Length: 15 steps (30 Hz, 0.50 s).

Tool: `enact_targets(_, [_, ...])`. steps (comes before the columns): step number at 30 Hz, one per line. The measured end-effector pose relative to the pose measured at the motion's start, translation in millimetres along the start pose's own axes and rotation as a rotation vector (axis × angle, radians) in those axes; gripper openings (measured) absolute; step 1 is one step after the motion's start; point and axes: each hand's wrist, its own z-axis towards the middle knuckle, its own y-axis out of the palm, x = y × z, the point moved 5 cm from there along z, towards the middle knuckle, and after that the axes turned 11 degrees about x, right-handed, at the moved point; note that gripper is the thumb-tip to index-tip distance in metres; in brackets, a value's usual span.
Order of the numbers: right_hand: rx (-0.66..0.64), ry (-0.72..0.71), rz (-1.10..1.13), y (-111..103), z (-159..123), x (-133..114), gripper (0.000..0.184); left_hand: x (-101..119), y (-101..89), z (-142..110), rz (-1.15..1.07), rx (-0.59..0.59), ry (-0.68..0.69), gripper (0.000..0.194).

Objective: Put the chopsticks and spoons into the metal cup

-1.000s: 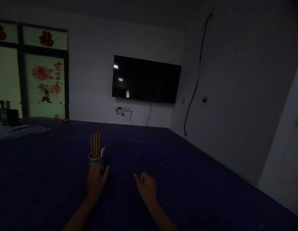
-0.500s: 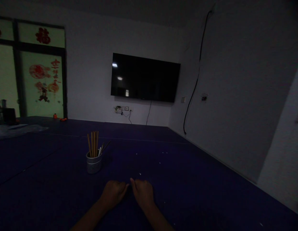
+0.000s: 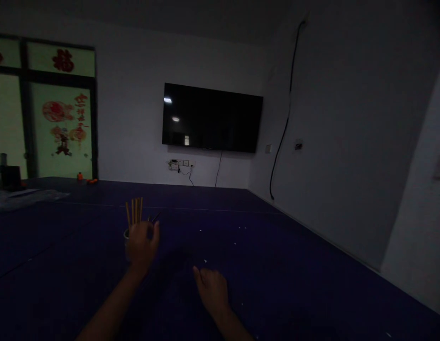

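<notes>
My left hand (image 3: 141, 245) is raised in front of a grey cup (image 3: 127, 235) and hides most of it. Its thumb stands apart from the bent fingers, with a dark gap between them; nothing is visibly held, and whether it touches the cup does not show. Several light wooden sticks (image 3: 134, 212) rise from the cup behind the hand, and a thin dark tool (image 3: 155, 217) leans out to the right. On the dark blue tabletop, my right hand (image 3: 213, 290) rests in a loose fist, thumb up, holding nothing visible.
Small white scraps (image 3: 205, 261) dot the blue table (image 3: 294, 270). Clear plastic sheeting (image 3: 39, 196) and a dark object (image 3: 10, 177) are at the far left, with small orange items (image 3: 91, 181) by the glass door. A television (image 3: 211, 118) hangs on the wall.
My left hand has moved left and forward from beside my right hand to the cup, its thumb now spread from the fingers. The right hand has stayed nearly still.
</notes>
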Motion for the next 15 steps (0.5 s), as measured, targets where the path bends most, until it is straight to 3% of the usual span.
enact_targets(3, [0.014,0.01,0.011,3,-1,0,0.063,-28,-7.2,42,0.028,0.131,-0.263,0.034])
enact_targets(5, [0.026,0.01,0.007,5,-2,0,0.063,-52,-1.6,55,0.024,0.097,-0.4,0.045])
enact_targets(11, [0.031,0.025,0.042,10,-5,-2,0.063,-114,45.5,35,-0.027,-0.181,-0.651,0.079])
enact_targets(15, [0.009,0.05,0.055,10,-3,0,0.063,-124,64.9,19,-0.039,-0.28,-0.612,0.079])
